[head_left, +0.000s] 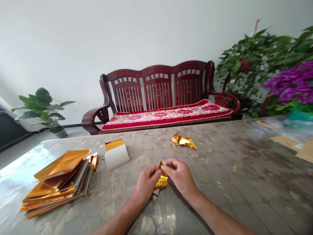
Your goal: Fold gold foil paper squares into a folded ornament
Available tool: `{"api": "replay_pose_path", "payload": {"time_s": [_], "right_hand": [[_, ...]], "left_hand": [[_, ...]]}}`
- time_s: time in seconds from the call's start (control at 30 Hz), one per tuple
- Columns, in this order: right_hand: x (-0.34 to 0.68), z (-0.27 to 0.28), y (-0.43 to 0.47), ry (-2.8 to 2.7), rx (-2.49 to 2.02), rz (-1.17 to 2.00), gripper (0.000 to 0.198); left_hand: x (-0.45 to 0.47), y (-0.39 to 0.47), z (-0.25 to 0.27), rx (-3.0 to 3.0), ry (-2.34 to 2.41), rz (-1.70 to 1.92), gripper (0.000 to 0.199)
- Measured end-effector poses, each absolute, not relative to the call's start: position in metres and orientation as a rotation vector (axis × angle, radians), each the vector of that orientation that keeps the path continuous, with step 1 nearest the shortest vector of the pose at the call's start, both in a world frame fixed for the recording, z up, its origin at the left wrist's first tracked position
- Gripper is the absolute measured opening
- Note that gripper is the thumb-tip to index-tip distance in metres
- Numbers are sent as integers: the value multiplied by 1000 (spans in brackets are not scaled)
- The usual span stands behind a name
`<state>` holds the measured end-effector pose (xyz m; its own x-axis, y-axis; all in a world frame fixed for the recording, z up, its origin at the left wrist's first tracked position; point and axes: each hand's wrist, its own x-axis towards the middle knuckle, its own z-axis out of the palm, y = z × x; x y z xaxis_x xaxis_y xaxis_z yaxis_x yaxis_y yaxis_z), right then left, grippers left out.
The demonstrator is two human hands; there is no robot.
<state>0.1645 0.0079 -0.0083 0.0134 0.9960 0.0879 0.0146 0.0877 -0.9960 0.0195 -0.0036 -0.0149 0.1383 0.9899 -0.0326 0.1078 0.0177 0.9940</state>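
Two bare hands meet over the patterned tabletop (220, 186), low and near the middle of the view. Between them: a folded gold foil piece (161, 181), creased, a small peak at its top and a pale corner showing underneath at the lower end.

Left hand (147, 179): thumb and forefinger brought together on the foil's left side, at the upper part; other fingers curled behind. Right hand (180, 176): thumb and forefinger closed in a pinch at the upper right edge, beside the peak, a bit of whitish backing by the fingertips. Remaining fingers loosely bent. Wider lower part of the foil hangs below both thumbs, clear of the right fingertips. Cannot tell whether its lower end touches the table.

Left of the hands, well apart: an uneven stack of gold sheets (53, 191), some grey backs showing. Nearer, beyond the left hand: a pale sheet (116, 156) with a gold strip along its far edge. Beyond the right hand: a crumpled gold piece (183, 141), lying alone. Far right: clear plastic packaging (264, 125). Behind the table, a dark red wooden bench (157, 89) with a floral cushion (168, 113).
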Motion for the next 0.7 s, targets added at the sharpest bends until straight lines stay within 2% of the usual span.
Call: {"api": "replay_pose_path", "payload": {"time_s": [0.23, 0.37, 0.47, 0.7], "right_hand": [[160, -5, 1, -1323, -1195, 996, 14], [160, -2, -5, -1478, -1227, 729, 9], [161, -3, -8, -1592, -1163, 564, 14], [163, -5, -8, -1627, -1033, 609, 20]], "left_hand": [[28, 3, -13, 1229, 1163, 1174, 30], [27, 6, -7, 1329, 1215, 1193, 26], [25, 6, -5, 1340, 1228, 1233, 26], [24, 5, -7, 1214, 1158, 1203, 34]]}}
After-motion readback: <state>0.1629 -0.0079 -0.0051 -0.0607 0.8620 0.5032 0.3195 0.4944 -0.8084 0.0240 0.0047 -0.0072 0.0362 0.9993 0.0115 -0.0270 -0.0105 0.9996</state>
